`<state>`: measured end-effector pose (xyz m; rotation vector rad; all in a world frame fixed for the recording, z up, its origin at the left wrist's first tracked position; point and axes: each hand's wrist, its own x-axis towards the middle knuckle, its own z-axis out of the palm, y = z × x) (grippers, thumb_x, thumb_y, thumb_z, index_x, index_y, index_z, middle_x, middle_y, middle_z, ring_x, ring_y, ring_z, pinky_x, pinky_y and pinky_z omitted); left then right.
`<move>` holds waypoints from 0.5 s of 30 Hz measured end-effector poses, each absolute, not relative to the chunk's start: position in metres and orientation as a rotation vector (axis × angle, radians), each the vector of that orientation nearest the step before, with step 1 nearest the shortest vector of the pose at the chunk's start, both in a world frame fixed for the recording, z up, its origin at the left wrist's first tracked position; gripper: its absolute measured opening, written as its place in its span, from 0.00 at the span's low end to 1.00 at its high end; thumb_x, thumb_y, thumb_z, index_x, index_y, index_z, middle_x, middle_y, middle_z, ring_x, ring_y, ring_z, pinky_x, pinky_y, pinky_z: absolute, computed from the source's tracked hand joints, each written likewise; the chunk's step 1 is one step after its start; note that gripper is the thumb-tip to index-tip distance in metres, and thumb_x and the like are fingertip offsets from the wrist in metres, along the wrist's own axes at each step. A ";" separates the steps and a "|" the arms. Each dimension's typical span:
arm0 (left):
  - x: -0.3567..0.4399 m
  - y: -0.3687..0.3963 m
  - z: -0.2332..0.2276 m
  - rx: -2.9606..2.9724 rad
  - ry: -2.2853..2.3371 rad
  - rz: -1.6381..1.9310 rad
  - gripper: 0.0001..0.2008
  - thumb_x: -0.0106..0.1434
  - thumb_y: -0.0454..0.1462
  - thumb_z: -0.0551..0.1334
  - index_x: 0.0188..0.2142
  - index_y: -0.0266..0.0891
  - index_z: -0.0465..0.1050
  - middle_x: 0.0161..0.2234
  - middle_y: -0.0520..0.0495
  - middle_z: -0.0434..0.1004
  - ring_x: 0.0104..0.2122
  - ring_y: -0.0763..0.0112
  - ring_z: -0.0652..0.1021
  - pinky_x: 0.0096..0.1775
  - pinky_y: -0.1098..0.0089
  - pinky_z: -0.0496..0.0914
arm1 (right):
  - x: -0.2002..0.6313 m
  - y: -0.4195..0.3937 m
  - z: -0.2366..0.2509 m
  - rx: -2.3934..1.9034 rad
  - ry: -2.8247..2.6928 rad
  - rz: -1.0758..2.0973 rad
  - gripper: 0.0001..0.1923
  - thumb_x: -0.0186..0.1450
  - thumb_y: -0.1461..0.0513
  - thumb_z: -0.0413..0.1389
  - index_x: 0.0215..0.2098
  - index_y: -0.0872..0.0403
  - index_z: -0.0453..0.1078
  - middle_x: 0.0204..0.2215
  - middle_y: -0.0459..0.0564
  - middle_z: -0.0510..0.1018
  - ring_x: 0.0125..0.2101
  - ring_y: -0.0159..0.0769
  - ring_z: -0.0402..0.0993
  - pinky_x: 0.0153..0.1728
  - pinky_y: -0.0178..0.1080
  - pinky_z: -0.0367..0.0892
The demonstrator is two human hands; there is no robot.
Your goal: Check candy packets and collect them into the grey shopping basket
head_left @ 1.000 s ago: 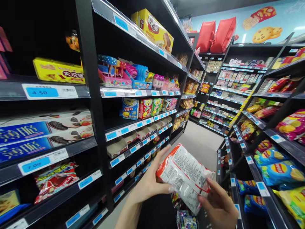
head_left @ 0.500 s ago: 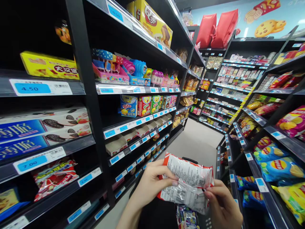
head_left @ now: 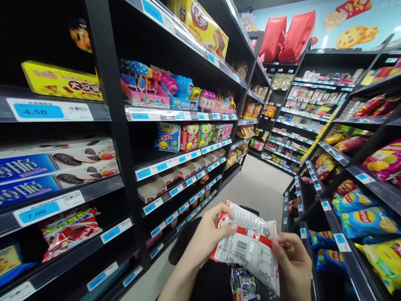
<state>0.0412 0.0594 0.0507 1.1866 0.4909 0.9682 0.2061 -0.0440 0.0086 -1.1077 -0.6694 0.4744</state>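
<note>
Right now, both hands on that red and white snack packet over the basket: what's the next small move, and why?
Probably lower the snack packet straight down and release it. Left hand and right hand pinch its sides, its printed back faces up, and it sits directly over the basket, where another packet already lies.

Bright overhead store light; shelf recesses dark; wide-angle bending at edges; sharp.

I count two hands, my left hand (head_left: 205,238) and right hand (head_left: 293,265), on one snack packet (head_left: 250,246). Two red bags (head_left: 286,35) sit up top. One yellow box (head_left: 61,81) shows at left, and five small cartons (head_left: 194,136) stand in a row.
</note>
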 end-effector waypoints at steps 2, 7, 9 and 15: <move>0.043 0.063 0.048 1.076 0.488 0.858 0.05 0.46 0.30 0.67 0.23 0.35 0.72 0.22 0.54 0.71 0.24 0.76 0.70 0.27 0.76 0.61 | 0.215 -0.043 0.004 -1.046 -0.686 0.616 0.13 0.49 0.55 0.70 0.25 0.53 0.75 0.21 0.47 0.79 0.21 0.33 0.73 0.22 0.33 0.68; 0.037 0.071 0.041 0.809 0.285 0.689 0.10 0.44 0.31 0.64 0.29 0.31 0.80 0.26 0.43 0.80 0.26 0.68 0.78 0.32 0.72 0.69 | 0.223 -0.044 -0.001 -0.964 -0.647 0.677 0.13 0.52 0.52 0.67 0.34 0.50 0.80 0.33 0.55 0.84 0.34 0.50 0.81 0.32 0.45 0.75; 0.034 0.074 0.038 0.762 0.106 0.633 0.19 0.40 0.28 0.63 0.35 0.30 0.81 0.31 0.39 0.82 0.34 0.63 0.80 0.39 0.69 0.71 | 0.222 -0.045 -0.002 -0.938 -0.662 0.684 0.17 0.53 0.52 0.66 0.39 0.49 0.80 0.38 0.57 0.83 0.36 0.53 0.81 0.32 0.48 0.76; 0.035 0.074 0.037 0.956 0.256 0.661 0.17 0.50 0.30 0.70 0.41 0.38 0.80 0.42 0.41 0.81 0.39 0.65 0.79 0.40 0.71 0.72 | 0.211 -0.042 0.001 -1.084 -0.546 0.424 0.17 0.50 0.59 0.69 0.37 0.54 0.79 0.35 0.55 0.84 0.35 0.47 0.81 0.34 0.41 0.75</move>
